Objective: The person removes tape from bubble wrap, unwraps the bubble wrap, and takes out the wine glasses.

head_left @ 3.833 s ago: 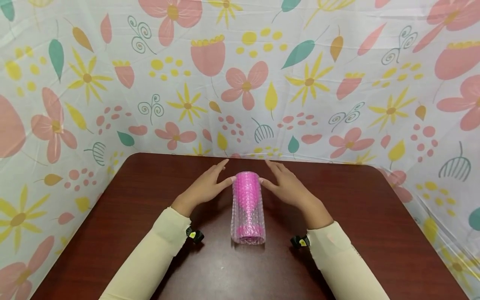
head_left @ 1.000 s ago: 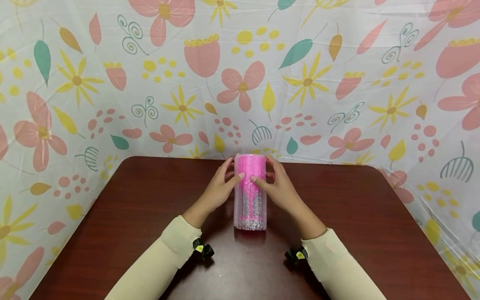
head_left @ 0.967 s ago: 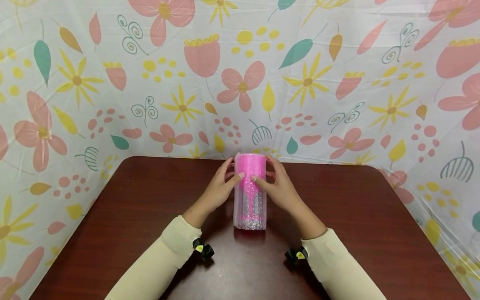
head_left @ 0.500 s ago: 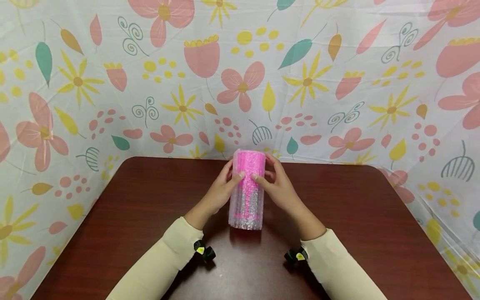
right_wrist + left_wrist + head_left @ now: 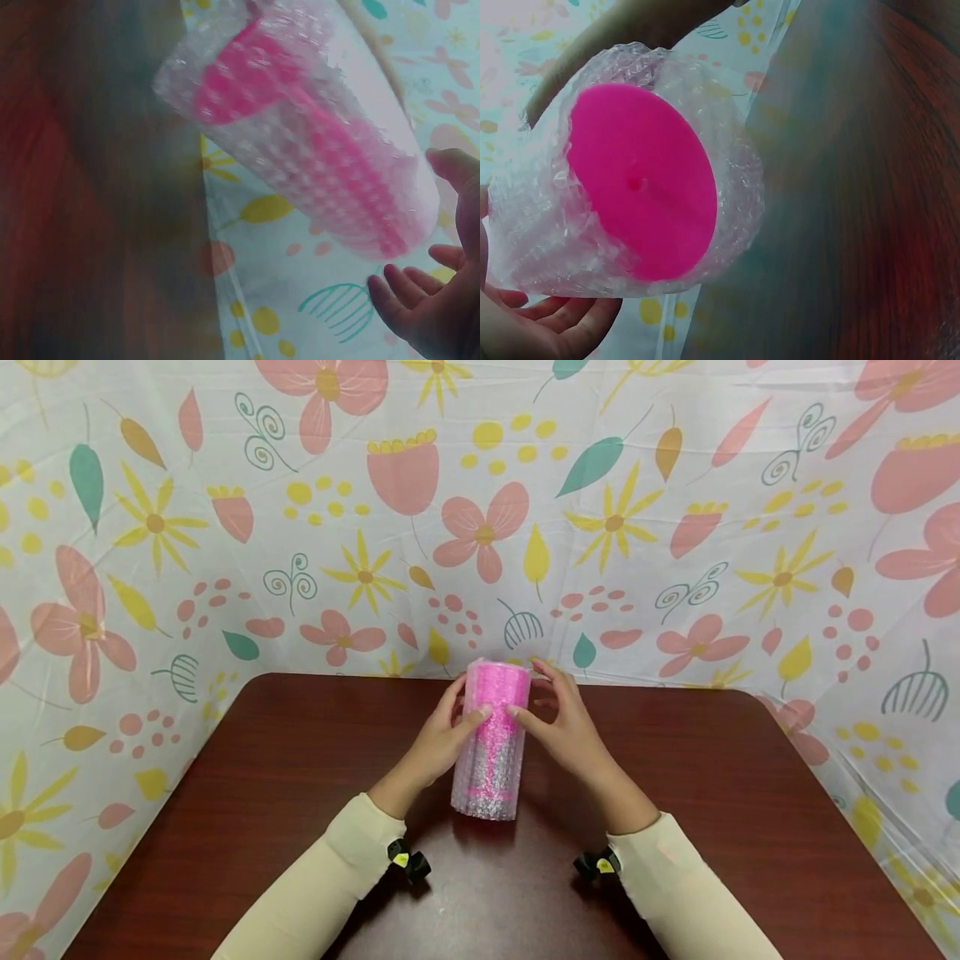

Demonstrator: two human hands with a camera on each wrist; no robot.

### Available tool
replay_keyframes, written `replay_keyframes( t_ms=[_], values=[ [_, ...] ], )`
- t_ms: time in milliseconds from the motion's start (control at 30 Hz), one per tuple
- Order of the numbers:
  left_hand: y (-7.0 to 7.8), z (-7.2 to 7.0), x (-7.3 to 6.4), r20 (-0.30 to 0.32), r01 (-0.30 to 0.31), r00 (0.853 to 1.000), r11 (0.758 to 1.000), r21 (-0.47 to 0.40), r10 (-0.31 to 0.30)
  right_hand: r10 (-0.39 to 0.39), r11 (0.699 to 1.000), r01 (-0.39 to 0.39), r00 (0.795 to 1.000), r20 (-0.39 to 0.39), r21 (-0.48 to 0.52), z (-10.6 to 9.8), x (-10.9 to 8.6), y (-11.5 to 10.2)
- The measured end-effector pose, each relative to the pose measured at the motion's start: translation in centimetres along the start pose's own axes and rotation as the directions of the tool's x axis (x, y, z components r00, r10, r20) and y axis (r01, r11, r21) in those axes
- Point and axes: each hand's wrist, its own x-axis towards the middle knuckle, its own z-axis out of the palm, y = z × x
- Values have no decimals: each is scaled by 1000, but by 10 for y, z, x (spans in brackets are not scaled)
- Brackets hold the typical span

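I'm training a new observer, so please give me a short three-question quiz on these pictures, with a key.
1. Short answer: what clear material is wrapped round the pink item?
2. True or false: in the head view, the left hand grips the item, its thumb lying on the front.
3. Multiple choice: which view shows a flat, round pink end most fully?
A) head
B) left wrist
C) right wrist

Key:
1. Bubble wrap.
2. True.
3. B.
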Motion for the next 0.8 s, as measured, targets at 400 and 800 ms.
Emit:
replay_keyframes(
  t_ms=[400, 800],
  values=[
    [-4, -3, 1, -1, -21, 1000, 999, 39, 21, 29, 999, -24, 991, -130, 37, 1, -2, -32],
    [-2, -5, -2, -6, 46, 999, 995, 84, -46, 56, 993, -41, 990, -132, 111, 7, 2, -11]
  ],
)
